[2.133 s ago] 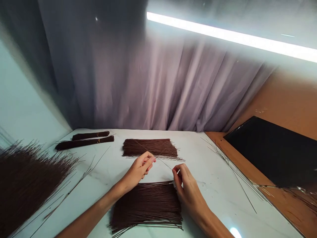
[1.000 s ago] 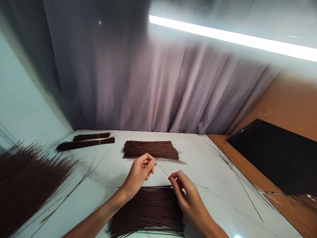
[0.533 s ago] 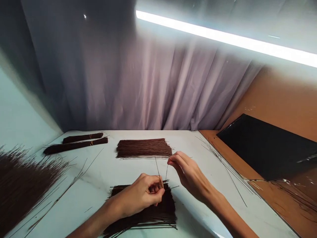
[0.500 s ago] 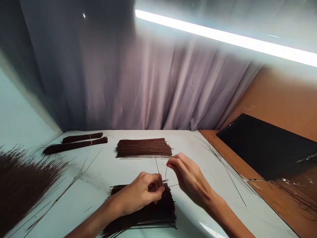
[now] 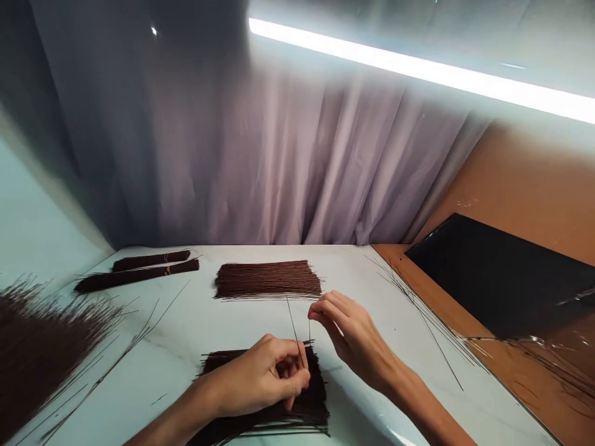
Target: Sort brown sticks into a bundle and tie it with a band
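Observation:
My left hand (image 5: 264, 375) is closed in a pinch over the near pile of thin dark brown sticks (image 5: 318, 402). One thin dark stick (image 5: 292, 323) rises from its fingers, leaning up and to the left. To the right and slightly higher, my right hand (image 5: 344, 322) pinches the top of another thin dark stick (image 5: 309, 332), which hangs straight down toward the pile's far edge. My left hand and forearm cover much of the near pile.
Beyond my hands lies a neat flat stack of brown sticks (image 5: 267, 279). Two tied bundles (image 5: 139, 272) are at the back left, and a large loose heap (image 5: 41, 353) fills the left side. Scattered sticks (image 5: 418, 303) lie at the right, near a black panel (image 5: 502, 279).
My left hand has moved a little down, toward me. My right hand is slightly lower and further left, and the stick under it now hangs more upright. The view has shifted slightly.

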Tool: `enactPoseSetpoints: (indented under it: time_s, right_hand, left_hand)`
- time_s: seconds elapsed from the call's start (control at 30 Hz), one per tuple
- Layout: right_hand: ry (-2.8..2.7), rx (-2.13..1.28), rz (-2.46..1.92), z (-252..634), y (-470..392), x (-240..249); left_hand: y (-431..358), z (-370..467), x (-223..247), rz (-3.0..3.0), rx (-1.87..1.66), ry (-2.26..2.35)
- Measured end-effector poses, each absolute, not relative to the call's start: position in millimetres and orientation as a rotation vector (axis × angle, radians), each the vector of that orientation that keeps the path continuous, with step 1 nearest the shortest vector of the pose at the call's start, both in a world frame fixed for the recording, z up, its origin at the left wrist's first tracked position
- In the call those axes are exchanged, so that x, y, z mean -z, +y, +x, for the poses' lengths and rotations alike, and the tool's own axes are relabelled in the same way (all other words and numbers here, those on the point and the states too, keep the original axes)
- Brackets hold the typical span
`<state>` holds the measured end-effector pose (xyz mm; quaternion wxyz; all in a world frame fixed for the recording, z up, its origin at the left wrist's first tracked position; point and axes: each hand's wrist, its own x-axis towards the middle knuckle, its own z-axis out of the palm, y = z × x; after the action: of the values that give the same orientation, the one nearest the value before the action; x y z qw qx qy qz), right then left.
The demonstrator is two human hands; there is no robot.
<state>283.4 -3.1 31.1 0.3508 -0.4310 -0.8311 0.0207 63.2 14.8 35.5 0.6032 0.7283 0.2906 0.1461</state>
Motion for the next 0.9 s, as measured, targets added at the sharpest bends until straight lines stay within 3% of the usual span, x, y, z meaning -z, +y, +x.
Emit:
enactPoseSetpoints:
  time_s: [0.1, 0.23, 0.43, 0.67, 0.9]
  right_hand:
    - [-2.062, 0.089, -1.036, 273, -22, -30]
    - [-2.153, -0.266, -1.182, 267, -31, -5]
    - [-2.201, -0.575, -1.284, 300, 0, -18]
    - [-2.290, -0.651, -1.408, 354, -23, -55]
    - [-2.372, -0.522, -1.196, 317, -30, -50]
  left_hand:
    - [29, 62, -29, 1.806, -0.535, 0.804]
    - [51, 50, -25, 1.647, -0.757, 0.914]
    - [28, 52, -47, 1.575, -0.405, 0.658]
    - [27, 52, -55, 1.753, -0.554, 0.816]
    - [27, 55, -51, 1.807, -0.585, 0.853]
